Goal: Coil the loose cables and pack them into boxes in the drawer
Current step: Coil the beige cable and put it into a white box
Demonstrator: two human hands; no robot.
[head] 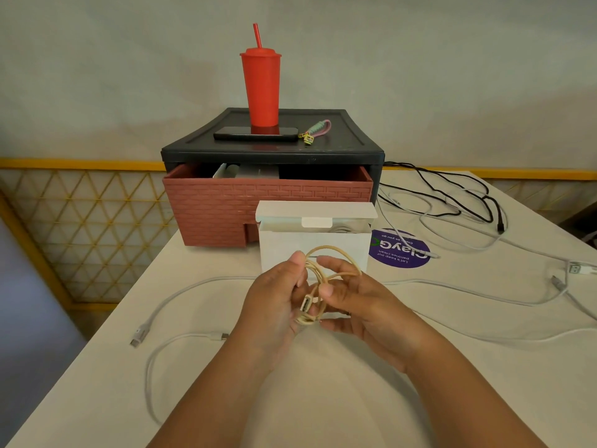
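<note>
Both my left hand (274, 302) and right hand (352, 299) pinch the beige cable coil (314, 286), elongated twelve to six o'clock.

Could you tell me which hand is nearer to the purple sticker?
Right. The right hand lies in front and left of the sticker; the left hand is farther left. Both hold the cable.

The only writing I can read from here is on a round purple sticker (399, 250) stuck flat to the counter (97, 367), just right of the white box. It sits upside down to my view. The large white letters spell "ClayG", closing on a green ring for the "o". Smaller lines read "as you go" and "Let's keep our pantries clean". A white cable (428, 253) crosses its right edge.
</note>
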